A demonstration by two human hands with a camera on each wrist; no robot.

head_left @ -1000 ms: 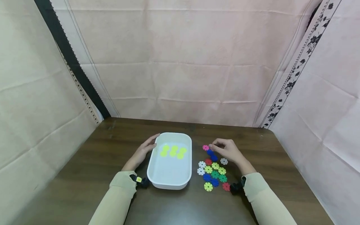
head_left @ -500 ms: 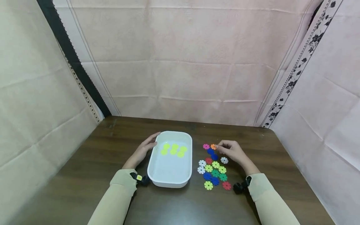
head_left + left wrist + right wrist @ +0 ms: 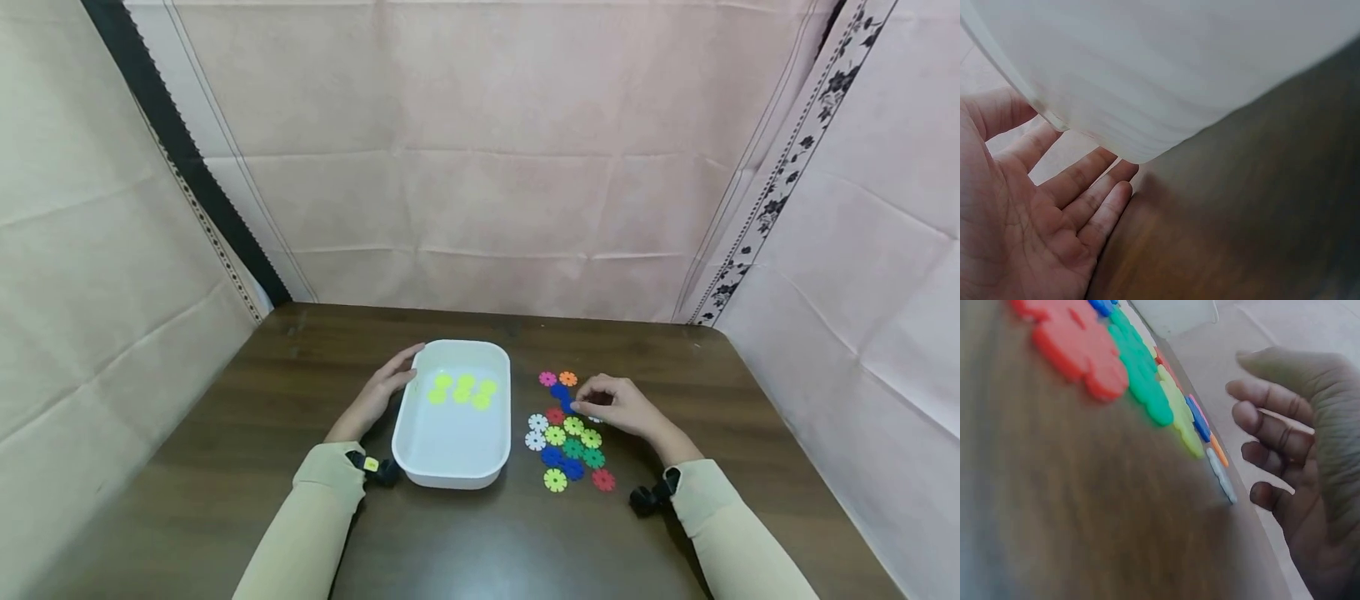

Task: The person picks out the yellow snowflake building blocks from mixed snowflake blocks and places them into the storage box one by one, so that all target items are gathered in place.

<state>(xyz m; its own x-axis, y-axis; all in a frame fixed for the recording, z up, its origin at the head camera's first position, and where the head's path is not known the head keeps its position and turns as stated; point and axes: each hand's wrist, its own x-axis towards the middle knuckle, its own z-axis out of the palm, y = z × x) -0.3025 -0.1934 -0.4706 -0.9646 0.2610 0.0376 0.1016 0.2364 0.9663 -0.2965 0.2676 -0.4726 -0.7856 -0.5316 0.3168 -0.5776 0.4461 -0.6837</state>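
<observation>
My left hand (image 3: 377,398) rests at the upper left side of a white plastic tub (image 3: 450,454), fingers extended. In the left wrist view, its thumb is at the rim and its fingers lie by the outer wall. Several yellow discs (image 3: 464,382) are inside. To the right, flower-shaped plastic discs lie in a cluster: green (image 3: 573,448), red (image 3: 603,480), blue, white, yellow, pink (image 3: 548,378) and orange (image 3: 567,378). My right hand (image 3: 622,407) hovers over the cluster's upper right, fingers loosely bent and holding nothing, partly hiding a white disc (image 3: 1221,475).
A brown wooden table (image 3: 442,546) carries everything. Pale cloth (image 3: 480,225) hangs behind and at both sides. Black wrist cameras sit at the left cuff (image 3: 386,472) and right cuff (image 3: 648,497).
An orange disc, at first out of sight by my right fingers, now lies beside the pink one. My right hand has drawn away from it, toward me over the white disc. The left hand stays at the tub.
</observation>
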